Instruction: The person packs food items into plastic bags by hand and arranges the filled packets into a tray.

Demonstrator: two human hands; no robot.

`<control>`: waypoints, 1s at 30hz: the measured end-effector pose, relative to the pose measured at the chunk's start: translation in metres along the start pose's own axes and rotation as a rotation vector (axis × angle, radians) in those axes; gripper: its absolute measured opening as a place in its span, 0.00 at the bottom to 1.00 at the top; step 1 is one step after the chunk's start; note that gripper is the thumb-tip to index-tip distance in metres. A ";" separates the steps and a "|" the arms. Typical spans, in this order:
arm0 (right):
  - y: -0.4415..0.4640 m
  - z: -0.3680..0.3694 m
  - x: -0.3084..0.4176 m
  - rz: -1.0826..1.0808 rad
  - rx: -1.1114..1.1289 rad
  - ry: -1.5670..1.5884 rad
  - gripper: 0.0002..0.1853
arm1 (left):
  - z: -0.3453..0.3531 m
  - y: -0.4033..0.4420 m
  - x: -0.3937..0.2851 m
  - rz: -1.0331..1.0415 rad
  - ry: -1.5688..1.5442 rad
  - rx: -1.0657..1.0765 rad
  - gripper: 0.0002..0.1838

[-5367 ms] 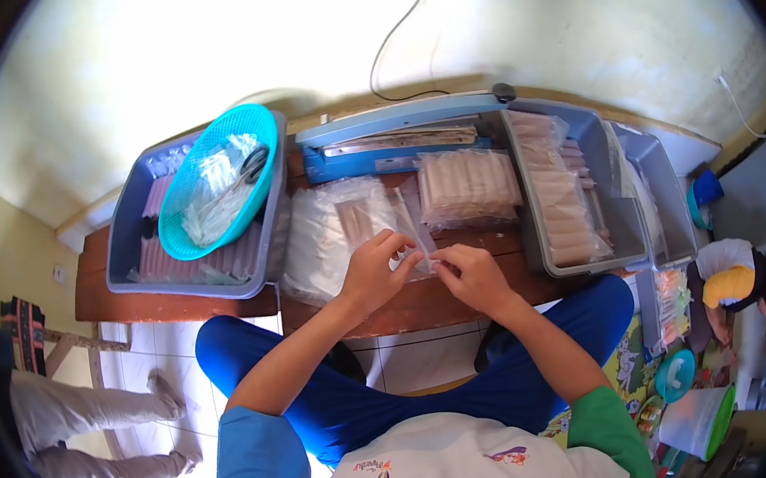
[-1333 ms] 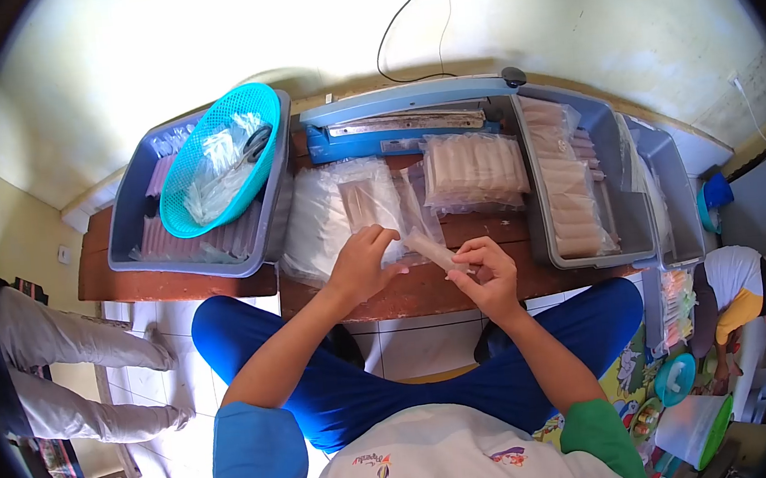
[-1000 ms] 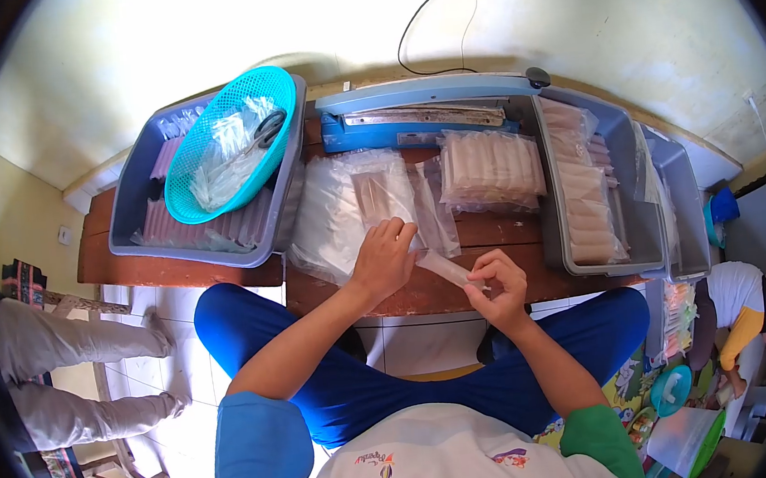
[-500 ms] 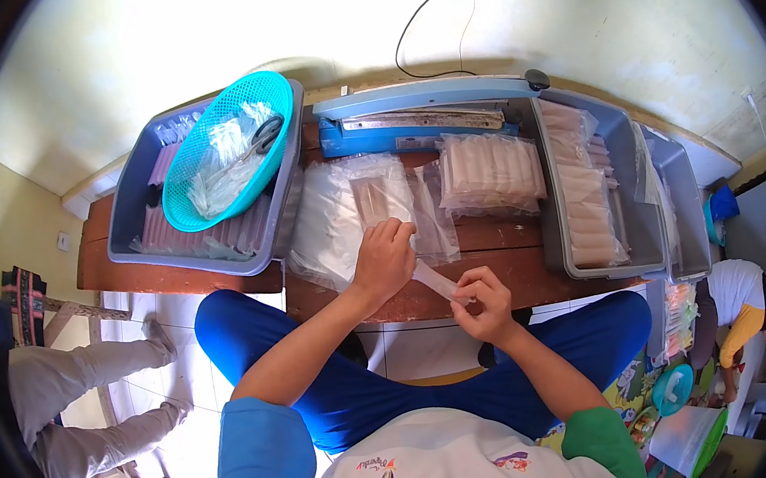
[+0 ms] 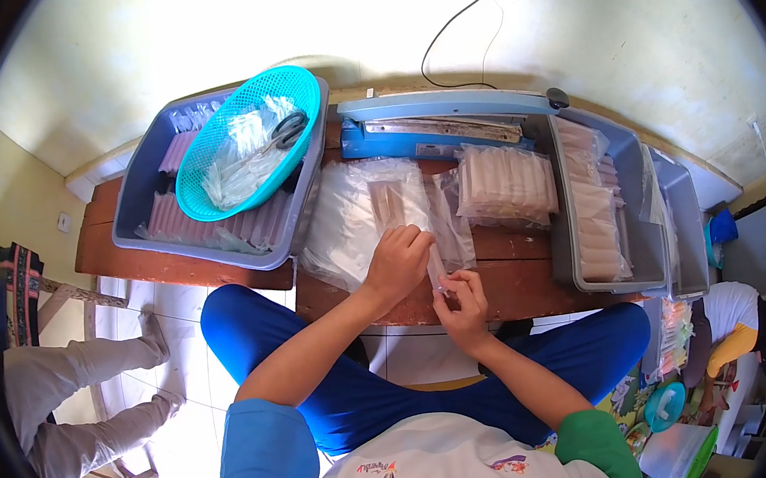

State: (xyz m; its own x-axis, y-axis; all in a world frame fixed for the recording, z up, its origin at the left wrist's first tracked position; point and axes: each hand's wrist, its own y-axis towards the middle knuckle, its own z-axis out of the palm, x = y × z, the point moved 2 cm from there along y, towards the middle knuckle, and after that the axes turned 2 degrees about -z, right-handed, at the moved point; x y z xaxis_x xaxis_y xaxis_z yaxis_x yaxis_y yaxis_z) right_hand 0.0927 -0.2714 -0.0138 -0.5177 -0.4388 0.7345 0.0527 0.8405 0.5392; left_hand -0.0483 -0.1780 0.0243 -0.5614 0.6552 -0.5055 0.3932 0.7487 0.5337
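A slim, clear plastic sleeve (image 5: 437, 267) runs between my hands above the table's front edge. My left hand (image 5: 398, 261) is closed at its upper end, with the fingertips partly hidden. At the lower end, my right hand (image 5: 464, 307) pinches the sleeve between thumb and fingers. Just beyond my left hand, a clear bag with brownish-pink sticks (image 5: 387, 204) lies on a pile of flat clear plastic bags (image 5: 338, 225). Another flat clear bag (image 5: 452, 224) lies to its right. Farther right sits a stack of packed pinkish sticks (image 5: 505, 181).
A turquoise basket (image 5: 191, 178) with scissors (image 5: 290, 130) and plastic pieces rests in a grey-blue bin (image 5: 129, 197). A long blue lever device (image 5: 444, 103) stands at the back. Right, a grey bin (image 5: 642, 234) holds packed sticks. People are at both sides.
The view has shifted slightly, so the table items appear farther right. The sleeve now stands more upright between my hands, and my right hand has come closer to my left.
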 end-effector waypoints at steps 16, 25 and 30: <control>0.033 0.047 -0.029 0.065 0.092 -0.150 0.13 | -0.003 0.003 0.000 0.029 -0.001 -0.025 0.04; 0.058 0.053 -0.048 0.028 0.172 -0.095 0.25 | -0.001 0.003 0.000 0.026 -0.024 -0.040 0.04; 0.071 0.051 -0.044 0.236 0.261 0.028 0.26 | -0.002 0.004 0.001 0.020 -0.019 -0.040 0.04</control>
State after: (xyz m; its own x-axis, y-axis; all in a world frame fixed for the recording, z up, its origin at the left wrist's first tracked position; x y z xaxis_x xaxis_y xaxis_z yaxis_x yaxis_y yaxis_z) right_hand 0.0756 -0.1763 -0.0288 -0.4937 -0.2279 0.8392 -0.0540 0.9712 0.2320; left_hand -0.0487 -0.1748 0.0273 -0.5399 0.6717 -0.5073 0.3745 0.7314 0.5699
